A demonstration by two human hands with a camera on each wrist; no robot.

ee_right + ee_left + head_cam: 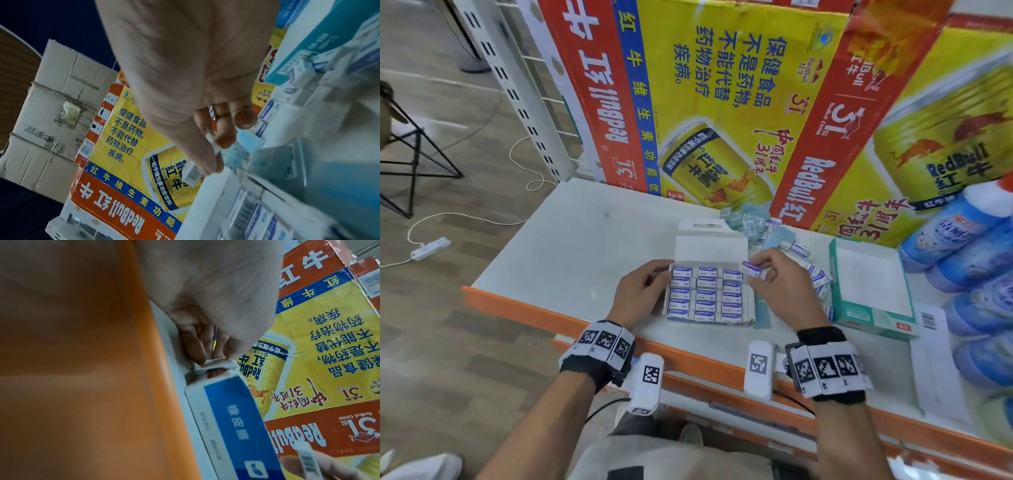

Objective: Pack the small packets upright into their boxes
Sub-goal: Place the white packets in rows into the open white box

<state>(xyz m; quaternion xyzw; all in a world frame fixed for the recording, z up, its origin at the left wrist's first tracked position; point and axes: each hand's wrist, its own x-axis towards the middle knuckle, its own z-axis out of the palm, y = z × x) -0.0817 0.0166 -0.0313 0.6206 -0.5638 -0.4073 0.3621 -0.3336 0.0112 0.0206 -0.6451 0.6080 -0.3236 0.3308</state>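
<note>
One packet [751, 269] pinched in right hand [780, 291] fingers may jam against the nearly full box [708, 296] the left hand [643, 291] grips, knocking upright neighbours askew.

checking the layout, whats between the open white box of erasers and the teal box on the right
In the head view, a strip of loose eraser packets lies on the shelf between the white box and the teal box; the right hand hangs over part of it.
</note>
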